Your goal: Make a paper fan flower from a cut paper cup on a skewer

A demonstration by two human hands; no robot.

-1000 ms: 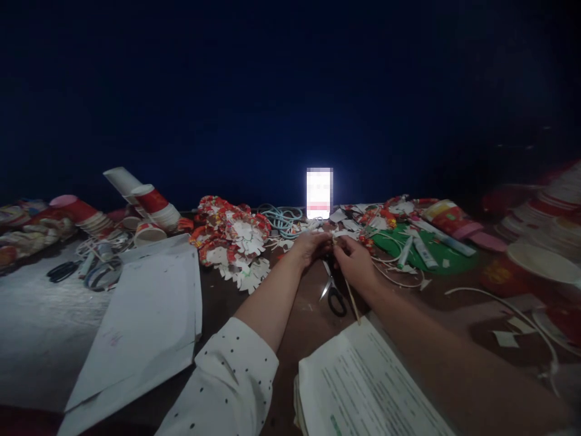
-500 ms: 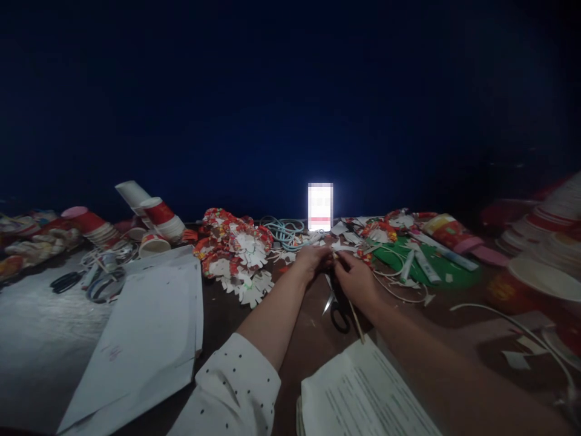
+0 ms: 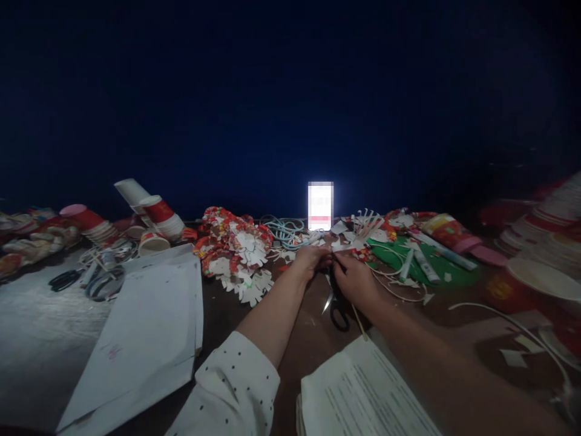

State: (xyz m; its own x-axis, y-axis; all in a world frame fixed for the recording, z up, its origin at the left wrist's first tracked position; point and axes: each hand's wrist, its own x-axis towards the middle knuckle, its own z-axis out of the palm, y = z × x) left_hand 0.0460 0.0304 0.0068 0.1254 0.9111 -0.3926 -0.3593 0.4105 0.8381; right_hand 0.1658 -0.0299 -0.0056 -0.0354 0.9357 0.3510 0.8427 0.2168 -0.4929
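Note:
My left hand [image 3: 313, 259] is closed, its fingertips meeting those of my right hand [image 3: 354, 280], which is closed in a pinch. At their fingertips is a fringed paper piece [image 3: 368, 226], white with red patches, its narrow curled strips pointing up. It looks like cut paper-cup material; the exact grip is hidden by my fingers. Just below my right hand are black-handled scissors [image 3: 339, 317], their blade pointing down-left, partly covered. A thin stick [image 3: 359, 322] runs from under my right hand towards a printed booklet [image 3: 363, 387].
Left of my hands lies a heap of red and white paper cut-outs [image 3: 252, 248]. White sheets [image 3: 149, 327] and stacked paper cups [image 3: 163, 218] are further left. A lit screen [image 3: 320, 206] stands behind. Glue tubes [image 3: 426, 266] rest on green material [image 3: 447, 275] at right.
The fringed strips have come into view, standing up beyond my right hand. My right fingers have shifted slightly; both forearms stay in nearly the same place.

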